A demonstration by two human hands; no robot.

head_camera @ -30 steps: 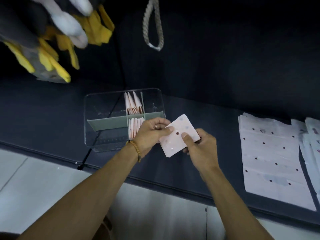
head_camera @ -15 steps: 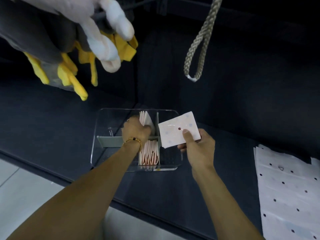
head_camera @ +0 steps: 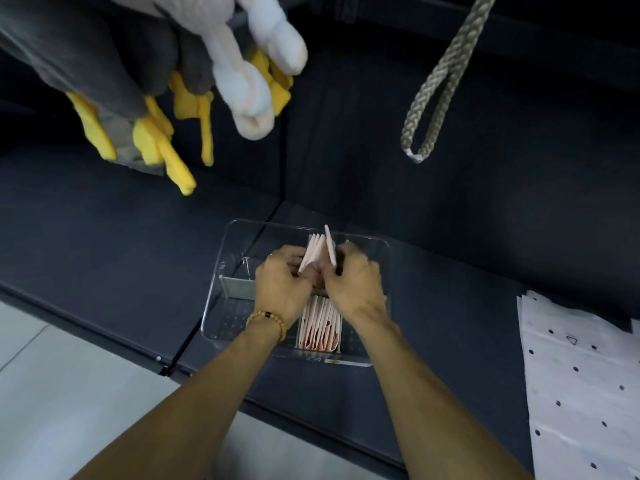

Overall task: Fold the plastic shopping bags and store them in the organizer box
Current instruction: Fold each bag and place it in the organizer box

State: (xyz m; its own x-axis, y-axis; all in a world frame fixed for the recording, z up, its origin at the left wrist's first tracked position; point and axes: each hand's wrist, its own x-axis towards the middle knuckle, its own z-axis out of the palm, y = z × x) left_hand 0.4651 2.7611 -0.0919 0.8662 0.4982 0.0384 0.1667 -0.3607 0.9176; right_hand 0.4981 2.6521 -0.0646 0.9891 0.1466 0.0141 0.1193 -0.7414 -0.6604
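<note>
A clear plastic organizer box (head_camera: 231, 268) with grey-green dividers stands on the dark counter. Its near middle compartment holds several folded pink-white bags (head_camera: 320, 323) on edge. Both hands are over the far middle compartment. My left hand (head_camera: 282, 284) holds the upright folded bags (head_camera: 313, 249) there, pushing them to the left. My right hand (head_camera: 355, 280) pinches one folded bag (head_camera: 329, 245) that stands on edge in the gap beside them.
Flat white dotted bags (head_camera: 581, 375) lie spread on the counter at the right. Grey and white plush toys with yellow feet (head_camera: 156, 98) hang above the left. A braided rope loop (head_camera: 429, 109) dangles at the upper right. A pale floor lies below the counter edge.
The right hand carried the folded bag from beside the box down into the far compartment. The left hand stayed in the box, parting the stored bags. The camera moved closer.
</note>
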